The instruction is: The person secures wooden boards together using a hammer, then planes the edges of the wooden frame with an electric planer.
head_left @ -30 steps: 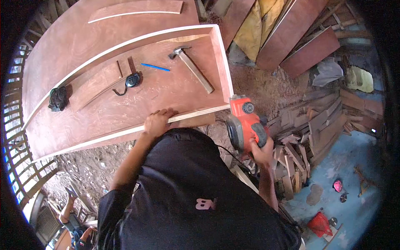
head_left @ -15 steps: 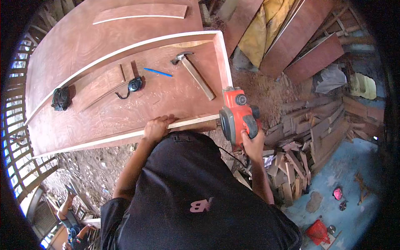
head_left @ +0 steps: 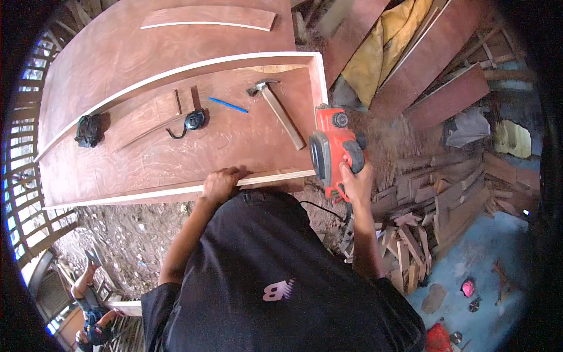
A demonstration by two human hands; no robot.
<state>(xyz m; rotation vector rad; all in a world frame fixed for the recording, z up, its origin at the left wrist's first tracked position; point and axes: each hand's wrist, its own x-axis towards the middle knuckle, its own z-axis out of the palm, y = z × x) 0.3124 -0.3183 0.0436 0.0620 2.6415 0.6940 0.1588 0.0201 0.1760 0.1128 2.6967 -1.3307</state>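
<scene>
My right hand [head_left: 358,180] is wrapped around the handle of a red electric planer [head_left: 333,141]. The planer sits on the edge of the short end board [head_left: 318,79] of a wooden frame [head_left: 193,64]. My left hand [head_left: 221,184] grips the near long side board [head_left: 275,178], its fingers bent over the edge. Within the frame lie a claw hammer [head_left: 283,116], a blue pen [head_left: 229,105], a tape measure [head_left: 194,119] and thin wood strips [head_left: 146,130]. A dark bundled object [head_left: 88,130] rests by the far side board at left.
A curved plywood strip [head_left: 208,17] lies on the large plywood sheet [head_left: 117,53]. Boards [head_left: 419,58] and a yellow cloth [head_left: 384,44] are at upper right, scrap wood [head_left: 410,246] at lower right. The planer's cord [head_left: 322,210] hangs near my body. Another person [head_left: 94,311] is at lower left.
The planer in my right hand has slid along the end board, away from my body toward the far corner. My left hand stays on the near side board. The view has shifted slightly.
</scene>
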